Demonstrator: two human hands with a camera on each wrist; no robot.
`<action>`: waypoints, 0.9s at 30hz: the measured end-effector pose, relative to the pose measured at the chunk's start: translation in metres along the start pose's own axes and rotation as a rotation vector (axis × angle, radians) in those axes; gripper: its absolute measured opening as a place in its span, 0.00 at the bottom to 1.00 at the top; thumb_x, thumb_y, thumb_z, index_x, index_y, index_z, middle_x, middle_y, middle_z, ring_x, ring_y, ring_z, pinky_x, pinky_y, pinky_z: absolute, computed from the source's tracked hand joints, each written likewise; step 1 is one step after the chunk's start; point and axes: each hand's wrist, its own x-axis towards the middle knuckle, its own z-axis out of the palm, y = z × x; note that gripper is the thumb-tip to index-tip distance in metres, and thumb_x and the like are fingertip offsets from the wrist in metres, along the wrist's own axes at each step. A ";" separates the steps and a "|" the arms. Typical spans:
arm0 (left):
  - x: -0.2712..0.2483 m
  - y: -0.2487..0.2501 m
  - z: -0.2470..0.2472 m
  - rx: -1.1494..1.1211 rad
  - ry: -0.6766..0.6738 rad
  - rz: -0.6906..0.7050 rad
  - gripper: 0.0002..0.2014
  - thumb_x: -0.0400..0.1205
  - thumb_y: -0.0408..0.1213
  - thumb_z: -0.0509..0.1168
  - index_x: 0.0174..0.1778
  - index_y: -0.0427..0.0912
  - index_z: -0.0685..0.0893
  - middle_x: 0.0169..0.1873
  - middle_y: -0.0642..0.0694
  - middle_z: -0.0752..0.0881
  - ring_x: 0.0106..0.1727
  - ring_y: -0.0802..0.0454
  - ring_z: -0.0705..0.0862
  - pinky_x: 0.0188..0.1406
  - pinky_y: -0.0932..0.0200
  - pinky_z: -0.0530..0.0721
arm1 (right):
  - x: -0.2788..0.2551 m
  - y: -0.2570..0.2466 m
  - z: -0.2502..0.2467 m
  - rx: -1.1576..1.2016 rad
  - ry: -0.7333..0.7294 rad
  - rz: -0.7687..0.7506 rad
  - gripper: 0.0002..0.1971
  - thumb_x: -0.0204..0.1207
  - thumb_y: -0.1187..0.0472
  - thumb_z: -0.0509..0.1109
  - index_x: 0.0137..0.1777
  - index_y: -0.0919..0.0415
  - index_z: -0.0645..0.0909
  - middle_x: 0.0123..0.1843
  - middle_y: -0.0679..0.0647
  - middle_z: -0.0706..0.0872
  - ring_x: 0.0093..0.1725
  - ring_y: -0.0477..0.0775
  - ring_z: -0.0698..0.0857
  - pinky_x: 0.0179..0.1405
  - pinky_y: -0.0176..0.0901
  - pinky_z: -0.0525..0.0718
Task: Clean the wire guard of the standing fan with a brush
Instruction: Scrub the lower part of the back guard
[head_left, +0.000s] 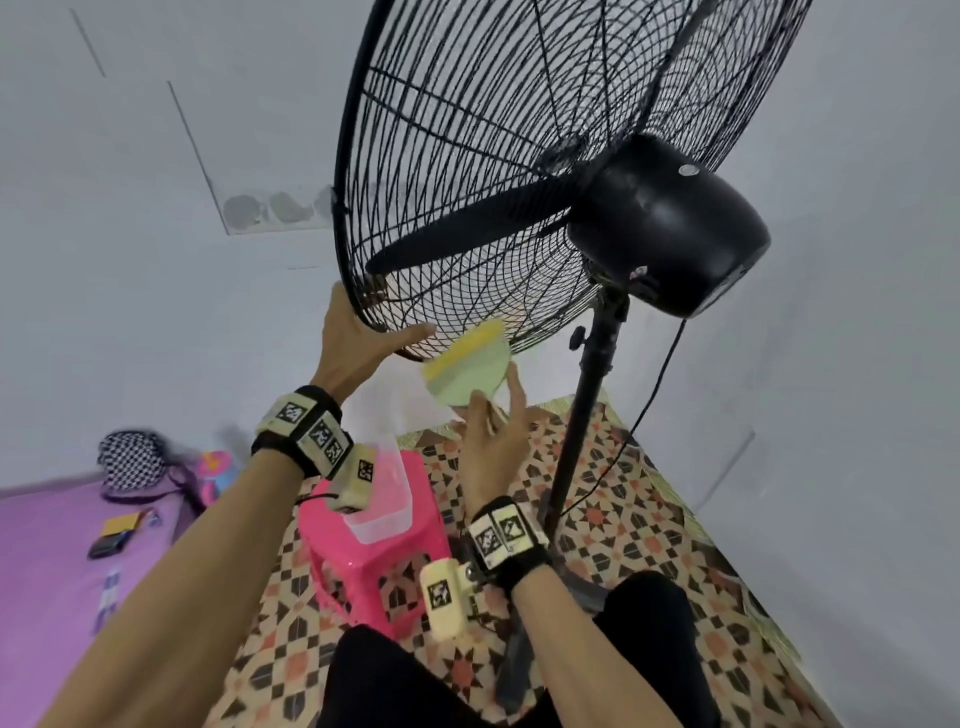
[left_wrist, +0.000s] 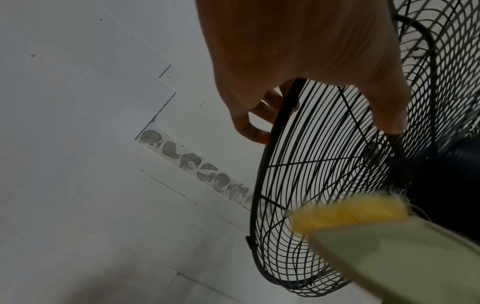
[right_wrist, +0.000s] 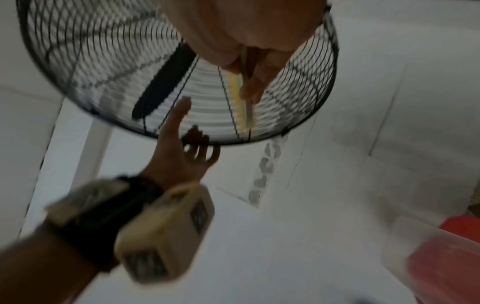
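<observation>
The standing fan's black wire guard (head_left: 467, 156) tilts over me, seen from its rear side. My left hand (head_left: 374, 338) grips the guard's lower rim, fingers (left_wrist: 255, 131) curled over the rim and the thumb on the rear wires. My right hand (head_left: 493, 410) holds a pale green brush (head_left: 467, 374) with yellow bristles just right of it. The bristles (left_wrist: 350, 214) sit against the lower rear wires of the guard (left_wrist: 311, 185). In the blurred right wrist view the brush (right_wrist: 246, 111) lies edge-on against the guard (right_wrist: 103, 61).
The black motor housing (head_left: 670, 223) and fan pole (head_left: 587, 415) stand right of my hands, with a cable (head_left: 660, 384) hanging beside the pole. A pink stool (head_left: 374, 561) carrying a clear container (head_left: 384, 499) stands below my left wrist. A purple bed (head_left: 52, 545) lies at left.
</observation>
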 end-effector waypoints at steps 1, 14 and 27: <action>0.002 -0.001 -0.001 -0.004 -0.004 -0.012 0.51 0.58 0.65 0.89 0.73 0.47 0.78 0.66 0.50 0.85 0.67 0.57 0.84 0.69 0.44 0.86 | -0.005 0.004 0.004 0.007 -0.052 0.018 0.29 0.86 0.66 0.70 0.85 0.50 0.71 0.40 0.40 0.91 0.42 0.51 0.94 0.44 0.53 0.94; 0.007 0.002 -0.014 0.042 -0.115 0.029 0.51 0.64 0.78 0.77 0.75 0.47 0.77 0.69 0.50 0.83 0.69 0.60 0.82 0.62 0.73 0.77 | 0.000 0.030 0.041 0.034 -0.256 0.508 0.06 0.82 0.69 0.73 0.56 0.69 0.85 0.50 0.72 0.92 0.40 0.59 0.94 0.29 0.40 0.87; 0.008 0.003 -0.012 0.039 -0.159 0.018 0.50 0.67 0.77 0.76 0.79 0.50 0.73 0.72 0.52 0.80 0.72 0.61 0.80 0.66 0.67 0.76 | -0.002 0.043 0.036 0.113 -0.121 0.510 0.08 0.84 0.63 0.73 0.56 0.69 0.84 0.49 0.65 0.94 0.44 0.60 0.95 0.35 0.46 0.91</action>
